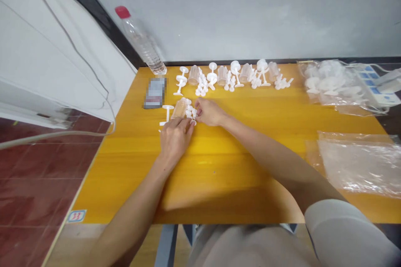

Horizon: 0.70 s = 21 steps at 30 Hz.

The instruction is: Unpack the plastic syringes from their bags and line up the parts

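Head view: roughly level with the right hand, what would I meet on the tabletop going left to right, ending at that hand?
Pixelated flat item, white spool-shaped piece, clear cup, small white pieces, right hand.

Bright light glints on the flat bag (soft shadow darkens the near table).

Head view, clock centred on the left hand: clear cup at 12 o'clock; white pieces at 1; right hand beside them at 2; plastic bags at 3; red-capped bottle at 11.
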Motion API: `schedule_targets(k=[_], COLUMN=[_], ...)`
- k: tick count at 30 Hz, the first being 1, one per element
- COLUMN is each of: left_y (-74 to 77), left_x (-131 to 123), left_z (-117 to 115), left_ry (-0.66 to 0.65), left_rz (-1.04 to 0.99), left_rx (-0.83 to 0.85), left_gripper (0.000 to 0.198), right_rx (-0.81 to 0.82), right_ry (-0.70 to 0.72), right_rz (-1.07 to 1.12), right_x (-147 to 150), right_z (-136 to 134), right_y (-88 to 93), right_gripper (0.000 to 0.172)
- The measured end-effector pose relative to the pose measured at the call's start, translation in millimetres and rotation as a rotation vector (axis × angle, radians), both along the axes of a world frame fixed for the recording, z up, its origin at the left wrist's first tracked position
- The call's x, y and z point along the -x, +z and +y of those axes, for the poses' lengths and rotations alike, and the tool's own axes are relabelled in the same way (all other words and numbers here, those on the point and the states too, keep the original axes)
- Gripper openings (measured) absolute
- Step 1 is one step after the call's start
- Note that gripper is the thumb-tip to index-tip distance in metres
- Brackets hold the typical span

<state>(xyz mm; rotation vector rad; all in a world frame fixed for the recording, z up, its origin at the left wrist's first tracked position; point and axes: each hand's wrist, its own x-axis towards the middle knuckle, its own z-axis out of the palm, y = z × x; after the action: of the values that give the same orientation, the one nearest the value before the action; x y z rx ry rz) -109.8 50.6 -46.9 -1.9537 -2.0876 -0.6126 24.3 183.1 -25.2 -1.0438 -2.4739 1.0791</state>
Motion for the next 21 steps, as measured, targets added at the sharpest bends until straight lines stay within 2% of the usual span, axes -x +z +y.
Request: schedule_targets(k=[4, 6, 8, 11, 13, 17, 21], left_y=[1.1, 6.6, 13.6, 22.0, 24.6, 23.9, 18.9], left_x=[-1, -7, -19, -44, -62, -97, -126], left_z=[-5, -14, -23, -31, -31, -26, -23], left_ry=[0.031, -0.003, -0.091, -0.268, -0.358, -0.468, -0.548], left_rz=[-0.002, -0.016, -0.020, -0.043, -0.074, -0.141, -0.165], left_rx=[-0.072, -0.116, -0.148, -0.178, -0.171, -0.078, 0.028], left_gripper=[0.032, 0.029, 0.027, 0.024, 0.023, 0.023, 0.022], right_rx=[-0.006, -0.025, -0.093, -0.273, -0.366, -0.452, -0.424], right_ry=[0.029, 0.032, 0.010, -0.096, -0.254, -0.655, -0.867], right_rz=[-0.018, -0.033, -0.061, -0.173, -0.329, -0.671, -0.770], right_x=[-1, -14, -38, -97, -146, -244, -310], right_z=[0, 1, 6, 24, 42, 75, 93], right_y=[9.1, 19.5, 34.0, 58.0, 70.6, 79.0, 72.7], right_gripper=[0.036, 0.035, 0.030, 0.020, 0.021, 0.045, 0.078])
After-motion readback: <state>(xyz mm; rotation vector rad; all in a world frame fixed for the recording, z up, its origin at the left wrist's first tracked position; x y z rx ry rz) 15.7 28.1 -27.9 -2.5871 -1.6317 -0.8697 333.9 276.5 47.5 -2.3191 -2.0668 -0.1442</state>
